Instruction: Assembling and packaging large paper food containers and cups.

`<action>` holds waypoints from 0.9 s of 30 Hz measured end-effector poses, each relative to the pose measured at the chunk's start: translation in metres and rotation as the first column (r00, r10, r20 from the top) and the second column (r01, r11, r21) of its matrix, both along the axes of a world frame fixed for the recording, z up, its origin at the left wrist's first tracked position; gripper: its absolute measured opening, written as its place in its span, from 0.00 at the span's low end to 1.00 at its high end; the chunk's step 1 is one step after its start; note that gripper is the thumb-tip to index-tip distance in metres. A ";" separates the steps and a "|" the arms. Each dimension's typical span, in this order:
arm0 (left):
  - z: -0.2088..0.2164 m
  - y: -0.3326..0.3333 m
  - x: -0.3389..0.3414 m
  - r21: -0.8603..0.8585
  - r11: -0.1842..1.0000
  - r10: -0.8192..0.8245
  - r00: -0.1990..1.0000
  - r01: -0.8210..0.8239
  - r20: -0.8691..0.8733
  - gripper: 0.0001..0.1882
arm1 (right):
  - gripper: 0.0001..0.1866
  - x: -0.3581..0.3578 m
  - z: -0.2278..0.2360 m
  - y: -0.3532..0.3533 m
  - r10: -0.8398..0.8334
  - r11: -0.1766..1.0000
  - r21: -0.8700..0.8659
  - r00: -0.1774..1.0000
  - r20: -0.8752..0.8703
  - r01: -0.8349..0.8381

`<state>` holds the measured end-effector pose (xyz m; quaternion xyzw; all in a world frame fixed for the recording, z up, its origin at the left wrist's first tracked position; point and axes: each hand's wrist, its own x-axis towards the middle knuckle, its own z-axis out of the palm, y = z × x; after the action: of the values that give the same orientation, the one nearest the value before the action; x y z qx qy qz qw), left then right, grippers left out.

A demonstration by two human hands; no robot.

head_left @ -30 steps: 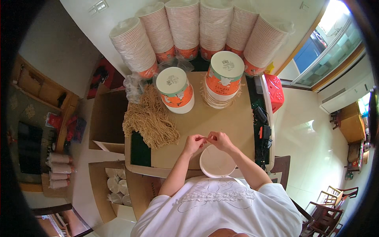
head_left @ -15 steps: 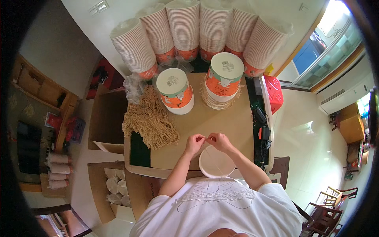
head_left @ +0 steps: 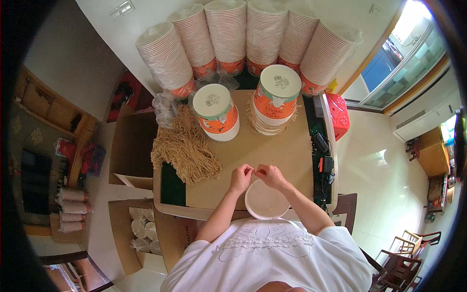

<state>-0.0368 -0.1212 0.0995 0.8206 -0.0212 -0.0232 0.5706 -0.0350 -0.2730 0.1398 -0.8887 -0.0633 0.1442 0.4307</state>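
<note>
My left hand (head_left: 241, 178) and my right hand (head_left: 270, 175) meet fingertip to fingertip at the near side of the table, each closed in a pinch. A thin pale cord (head_left: 263, 196) runs between them and trails down over a white paper tub (head_left: 265, 203). That tub rests mouth up between my forearms, against the table's near edge. What the fingertips do with the cord is too small to make out. Left of my hands lies a heap of tan cords (head_left: 187, 151).
Two upturned tubs with orange and green print, a left one (head_left: 219, 119) and a right one (head_left: 276, 95), stand farther back. More tan cords circle the right one's base. Tall wrapped tub stacks (head_left: 224, 34) line the wall. Black chargers (head_left: 325, 165) lie at the right edge; cardboard boxes (head_left: 129, 146) stand left.
Both hands hold almost the same place, with only slight finger movement. The cord hanging over the tub has shifted a little.
</note>
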 end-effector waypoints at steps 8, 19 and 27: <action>0.015 -0.015 0.003 0.302 0.953 -0.052 0.986 0.002 0.157 0.04 | 0.08 -0.001 -0.005 -0.001 0.004 0.999 -0.036 0.996 0.086 -0.001; 0.014 0.001 0.009 -0.311 0.950 -0.114 0.931 0.000 -0.347 0.06 | 0.06 0.004 -0.013 -0.011 -0.074 0.987 0.137 0.995 -0.069 0.083; -0.002 0.004 0.002 -0.266 0.964 -0.101 0.938 0.010 -0.331 0.04 | 0.07 0.012 -0.010 -0.010 -0.041 0.975 0.208 0.983 -0.180 0.079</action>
<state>-0.0346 -0.1172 0.0972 0.7211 0.0520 -0.1783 0.6675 -0.0227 -0.2835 0.1303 -0.8226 -0.0137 0.2008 0.5319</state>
